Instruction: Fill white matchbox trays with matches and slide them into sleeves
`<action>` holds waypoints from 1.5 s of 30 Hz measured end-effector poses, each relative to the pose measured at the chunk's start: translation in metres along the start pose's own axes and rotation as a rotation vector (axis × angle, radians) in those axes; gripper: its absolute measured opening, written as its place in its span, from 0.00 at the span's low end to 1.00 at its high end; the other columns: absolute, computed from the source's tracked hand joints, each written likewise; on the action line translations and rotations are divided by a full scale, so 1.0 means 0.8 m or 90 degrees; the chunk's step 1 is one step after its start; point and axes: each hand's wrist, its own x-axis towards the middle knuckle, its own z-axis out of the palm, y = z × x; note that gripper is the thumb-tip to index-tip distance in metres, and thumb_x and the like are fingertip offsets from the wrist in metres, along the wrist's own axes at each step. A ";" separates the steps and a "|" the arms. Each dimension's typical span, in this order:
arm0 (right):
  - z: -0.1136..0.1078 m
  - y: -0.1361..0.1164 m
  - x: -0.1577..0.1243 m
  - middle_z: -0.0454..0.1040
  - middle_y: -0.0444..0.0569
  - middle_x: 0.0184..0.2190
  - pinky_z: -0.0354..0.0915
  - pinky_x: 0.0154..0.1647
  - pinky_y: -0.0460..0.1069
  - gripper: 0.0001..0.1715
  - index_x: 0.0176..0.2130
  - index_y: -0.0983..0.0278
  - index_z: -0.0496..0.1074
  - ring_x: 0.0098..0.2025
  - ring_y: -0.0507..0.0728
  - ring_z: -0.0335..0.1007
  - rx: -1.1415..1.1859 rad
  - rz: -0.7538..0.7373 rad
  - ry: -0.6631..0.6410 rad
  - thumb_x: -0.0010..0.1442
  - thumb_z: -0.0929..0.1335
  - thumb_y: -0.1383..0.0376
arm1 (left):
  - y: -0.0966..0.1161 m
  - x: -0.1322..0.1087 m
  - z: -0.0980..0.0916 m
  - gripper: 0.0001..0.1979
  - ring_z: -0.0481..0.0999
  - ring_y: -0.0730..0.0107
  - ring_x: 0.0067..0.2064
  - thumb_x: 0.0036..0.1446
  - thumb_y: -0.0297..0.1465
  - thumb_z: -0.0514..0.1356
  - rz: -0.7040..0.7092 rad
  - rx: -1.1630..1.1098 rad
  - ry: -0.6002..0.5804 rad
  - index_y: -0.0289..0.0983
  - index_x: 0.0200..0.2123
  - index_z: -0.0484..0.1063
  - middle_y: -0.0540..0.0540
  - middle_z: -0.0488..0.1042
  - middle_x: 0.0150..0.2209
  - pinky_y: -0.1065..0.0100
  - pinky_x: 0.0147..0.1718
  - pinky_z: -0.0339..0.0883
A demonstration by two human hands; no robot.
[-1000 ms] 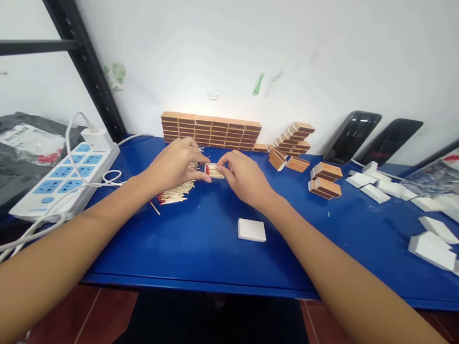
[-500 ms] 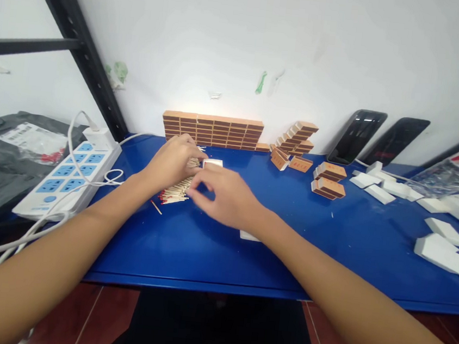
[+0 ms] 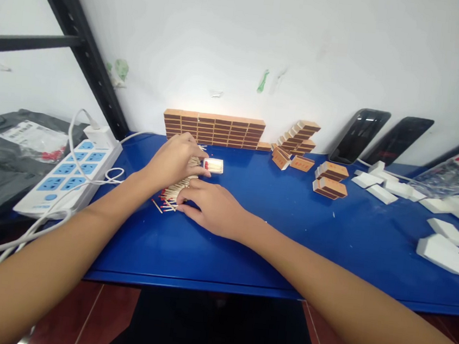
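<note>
My left hand (image 3: 176, 159) grips the left end of a small white matchbox tray (image 3: 216, 162) between thumb and fingers. Several red-headed matches lie inside the tray. Below and partly under that hand spreads a loose pile of matches (image 3: 173, 192), their red heads mostly pointing left. At the pile's right side my right hand (image 3: 213, 208) has thumb and fingers closed around some of the matches; how many is hidden.
Brown matchboxes (image 3: 213, 130) form a stacked wall at the back. More matchboxes (image 3: 331, 180) sit right of centre. White trays (image 3: 442, 252) lie scattered at the right, near two phones (image 3: 360, 136). A power strip (image 3: 68, 177) with cables stands left on the blue table (image 3: 220, 264).
My right hand has moved down and left from beside the tray onto the match pile. The tray with its matches now shows plainly. My left hand stays nearly still.
</note>
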 end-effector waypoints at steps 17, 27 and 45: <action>0.000 -0.002 -0.002 0.77 0.50 0.47 0.58 0.38 0.50 0.09 0.45 0.63 0.76 0.41 0.56 0.71 0.002 0.030 -0.042 0.77 0.67 0.63 | 0.001 0.000 -0.004 0.22 0.74 0.54 0.45 0.61 0.51 0.71 -0.016 -0.011 -0.019 0.40 0.46 0.87 0.40 0.82 0.38 0.55 0.45 0.67; -0.001 -0.007 -0.006 0.78 0.51 0.48 0.57 0.38 0.51 0.09 0.47 0.64 0.75 0.44 0.57 0.73 -0.009 -0.009 -0.042 0.77 0.67 0.61 | 0.001 0.000 -0.003 0.21 0.75 0.55 0.44 0.59 0.49 0.73 -0.018 -0.020 -0.018 0.40 0.46 0.87 0.41 0.81 0.37 0.57 0.45 0.67; -0.091 0.060 -0.022 0.80 0.48 0.37 0.60 0.38 0.49 0.07 0.39 0.63 0.78 0.37 0.55 0.72 0.020 0.155 -0.107 0.71 0.69 0.69 | 0.002 0.000 -0.003 0.19 0.75 0.57 0.44 0.57 0.45 0.76 0.001 -0.011 -0.010 0.41 0.47 0.87 0.43 0.83 0.38 0.59 0.44 0.67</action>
